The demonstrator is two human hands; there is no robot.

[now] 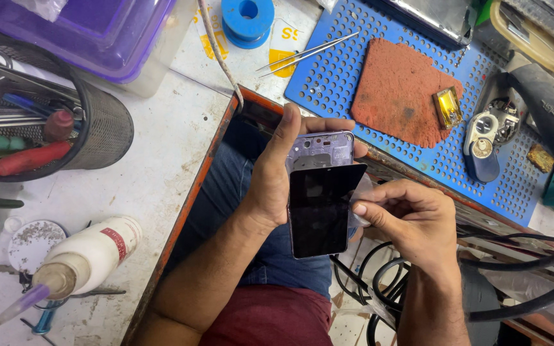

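Note:
My left hand (276, 173) grips a phone from its left side, thumb and fingers wrapped around the purple frame (320, 147). The black screen panel (320, 208) lies tilted over the frame, its top edge lifted away so the frame's upper part shows. Pinched on a thin clear film (361, 192) at the screen's right edge is my right hand (405, 214). Both hands are held above my lap, in the gap between two work surfaces.
A blue perforated mat (328, 77) at the back carries a red-brown pad (399, 90), tweezers (309, 52) and small parts. At left stand a mesh tool holder (97, 125) and a white glue bottle (91, 253). Black cables (514, 269) hang at lower right.

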